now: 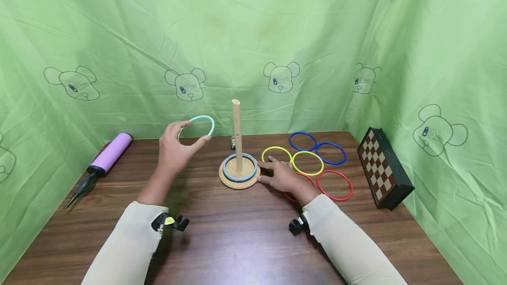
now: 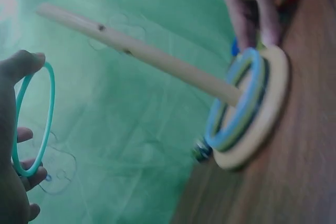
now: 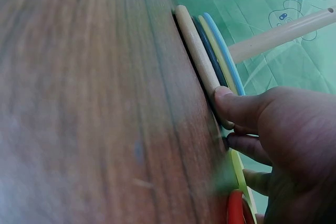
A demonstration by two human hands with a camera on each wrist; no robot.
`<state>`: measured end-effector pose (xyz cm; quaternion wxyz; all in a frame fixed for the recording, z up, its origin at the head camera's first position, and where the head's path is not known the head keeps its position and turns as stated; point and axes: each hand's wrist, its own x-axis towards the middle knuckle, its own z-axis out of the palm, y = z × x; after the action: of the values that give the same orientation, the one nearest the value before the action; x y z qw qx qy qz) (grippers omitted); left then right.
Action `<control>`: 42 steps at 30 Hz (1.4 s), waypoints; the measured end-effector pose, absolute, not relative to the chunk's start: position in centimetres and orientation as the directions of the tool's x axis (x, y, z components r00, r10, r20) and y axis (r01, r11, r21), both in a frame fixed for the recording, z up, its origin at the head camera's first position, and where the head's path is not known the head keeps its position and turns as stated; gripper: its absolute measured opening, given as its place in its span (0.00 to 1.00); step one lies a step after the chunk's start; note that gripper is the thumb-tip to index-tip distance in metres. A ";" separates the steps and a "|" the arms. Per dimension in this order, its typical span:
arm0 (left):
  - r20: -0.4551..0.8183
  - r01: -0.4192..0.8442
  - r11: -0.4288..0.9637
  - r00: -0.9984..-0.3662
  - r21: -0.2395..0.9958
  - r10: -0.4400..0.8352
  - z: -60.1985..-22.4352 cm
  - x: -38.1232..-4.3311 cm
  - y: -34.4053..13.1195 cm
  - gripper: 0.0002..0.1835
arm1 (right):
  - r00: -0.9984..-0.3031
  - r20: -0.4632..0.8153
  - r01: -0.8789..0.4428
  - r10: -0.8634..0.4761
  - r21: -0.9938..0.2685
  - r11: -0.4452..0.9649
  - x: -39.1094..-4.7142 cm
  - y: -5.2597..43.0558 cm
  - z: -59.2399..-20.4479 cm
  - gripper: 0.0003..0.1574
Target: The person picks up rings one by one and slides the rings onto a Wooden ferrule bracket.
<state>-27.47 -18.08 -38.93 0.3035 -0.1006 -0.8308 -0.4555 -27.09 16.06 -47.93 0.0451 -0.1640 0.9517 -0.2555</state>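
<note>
My left hand [image 1: 174,146] holds a turquoise ring [image 1: 213,127] between thumb and fingers, raised to the left of a wooden peg stand [image 1: 237,131]. This ring [image 2: 51,98] stands tilted in the left wrist view, apart from the peg. Around the foot of the peg lie stacked rings: a light blue ring [image 1: 225,171] on top, a yellow ring [image 3: 214,43] and a dark ring [image 3: 207,45] under it. My right hand [image 1: 283,176] grips the right edge of the stand's round base [image 3: 194,38], thumb on its rim.
Right of the stand lie two yellow rings [image 1: 308,174], two blue rings [image 1: 332,163] and two red rings [image 1: 334,199], partly under my right hand. A chessboard case [image 1: 380,168] stands at far right, a purple hand pump [image 1: 112,153] at far left. A small patterned object [image 1: 233,142] sits behind the stand.
</note>
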 end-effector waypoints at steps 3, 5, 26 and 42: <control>0.591 0.453 0.513 -0.795 0.729 -0.139 -37.6 -27.2 -17.7 0.36 | -0.942 -0.007 -0.287 -0.336 -0.501 0.816 -27.1 16.0 -48.0 0.36; 0.577 0.449 0.483 -0.803 0.752 -0.152 -36.8 -27.1 -17.4 0.35 | -0.943 -0.010 -0.285 -0.334 -0.497 0.819 -27.1 16.1 -48.1 0.36; 0.706 0.644 0.369 -0.707 0.670 -0.048 -30.4 -27.7 -12.7 0.39 | -0.943 -0.020 -0.280 -0.332 -0.489 0.826 -27.1 16.2 -47.9 0.37; 0.665 0.622 0.499 -0.738 0.604 0.115 -33.6 -28.2 -11.5 0.54 | -0.940 -0.014 -0.291 -0.341 -0.488 0.823 -27.3 16.2 -48.0 0.37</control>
<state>-28.17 -11.50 -33.61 0.2835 -0.2254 -0.8179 -0.4472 -27.26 16.22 -48.03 0.0503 -0.1657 0.9534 -0.2470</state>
